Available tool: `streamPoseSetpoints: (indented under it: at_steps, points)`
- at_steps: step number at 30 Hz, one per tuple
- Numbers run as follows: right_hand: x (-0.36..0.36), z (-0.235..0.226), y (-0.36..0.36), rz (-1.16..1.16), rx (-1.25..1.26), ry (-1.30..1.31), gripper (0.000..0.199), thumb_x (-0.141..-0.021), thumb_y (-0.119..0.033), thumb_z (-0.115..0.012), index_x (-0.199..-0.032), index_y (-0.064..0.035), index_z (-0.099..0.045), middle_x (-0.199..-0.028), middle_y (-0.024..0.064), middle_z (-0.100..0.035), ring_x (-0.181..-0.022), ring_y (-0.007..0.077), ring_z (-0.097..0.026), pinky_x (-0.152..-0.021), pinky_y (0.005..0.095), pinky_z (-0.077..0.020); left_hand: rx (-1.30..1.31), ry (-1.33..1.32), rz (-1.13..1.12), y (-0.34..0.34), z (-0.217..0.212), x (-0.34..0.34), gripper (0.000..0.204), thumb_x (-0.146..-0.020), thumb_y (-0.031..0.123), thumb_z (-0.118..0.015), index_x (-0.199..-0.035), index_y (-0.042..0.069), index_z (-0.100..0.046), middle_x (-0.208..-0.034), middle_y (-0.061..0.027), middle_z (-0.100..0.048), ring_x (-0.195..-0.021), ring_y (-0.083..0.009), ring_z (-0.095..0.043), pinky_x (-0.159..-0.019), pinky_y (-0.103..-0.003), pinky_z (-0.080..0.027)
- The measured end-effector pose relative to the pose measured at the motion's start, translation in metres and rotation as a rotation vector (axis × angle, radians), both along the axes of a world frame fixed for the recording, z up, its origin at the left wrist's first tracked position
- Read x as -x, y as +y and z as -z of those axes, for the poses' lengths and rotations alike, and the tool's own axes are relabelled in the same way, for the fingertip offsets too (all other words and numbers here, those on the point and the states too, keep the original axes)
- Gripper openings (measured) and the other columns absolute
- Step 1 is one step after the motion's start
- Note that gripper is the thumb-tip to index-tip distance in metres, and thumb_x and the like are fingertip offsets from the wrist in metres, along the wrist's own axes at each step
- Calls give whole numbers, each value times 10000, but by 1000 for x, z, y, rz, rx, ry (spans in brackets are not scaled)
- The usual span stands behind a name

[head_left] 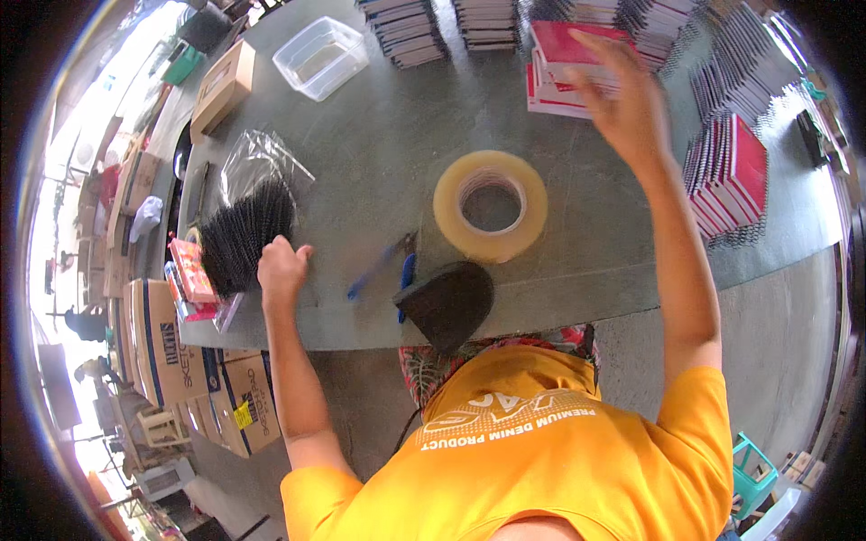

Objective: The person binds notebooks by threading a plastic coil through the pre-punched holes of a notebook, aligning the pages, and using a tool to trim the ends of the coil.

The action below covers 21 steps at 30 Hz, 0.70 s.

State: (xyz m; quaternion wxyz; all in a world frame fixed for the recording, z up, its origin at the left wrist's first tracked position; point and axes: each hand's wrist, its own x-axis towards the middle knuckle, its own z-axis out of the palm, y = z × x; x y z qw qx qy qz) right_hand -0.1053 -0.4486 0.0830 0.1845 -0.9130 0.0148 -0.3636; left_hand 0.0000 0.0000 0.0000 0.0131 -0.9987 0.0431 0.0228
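My left hand [283,268] is at the right edge of a bundle of black spiral bindings [245,233]. Its fingers are curled and the thumb points off to the side; what they hold, if anything, is hidden. Over at the far right, my right hand [629,110] reaches above a small pile of red-covered notebooks [557,101], with thumb and fingers apart. It is slightly blurred, and whether it touches the top cover I cannot tell. More red spiral notebooks [738,171] stand in a stack right of my right forearm.
Mid-table lies a large roll of clear tape [492,153], near a black curved pad [446,302] and blue-handled tools [379,268]. Clear plastic wrap [257,162], a plastic tub [322,59] and a cardboard box [223,88] are at left. Spiral-notebook stacks [403,34] line the far edge.
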Motion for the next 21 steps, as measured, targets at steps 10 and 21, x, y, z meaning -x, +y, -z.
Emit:
streamPoseSetpoints:
  at_steps: [10,21]
  points:
    - [-18,11,-27,-62,149,-4,327,-799,-33,-492,-1107,-94,-582,-1025,114,-635,-980,274,-599,-870,393,-455,154,-146,-28,23,9,28,217,-837,213,-587,-887,12,-523,-787,-181,-621,-760,-368,-623,-665,-444,-485]
    - [4,27,97,-407,113,172,244,-720,-45,-577,-959,-72,-617,-856,90,-646,-808,262,-608,-749,374,-473,1206,-486,246,-63,-78,35,244,-814,119,-673,-1034,30,-615,-820,-25,-617,-666,-81,-545,-636,-240,-464]
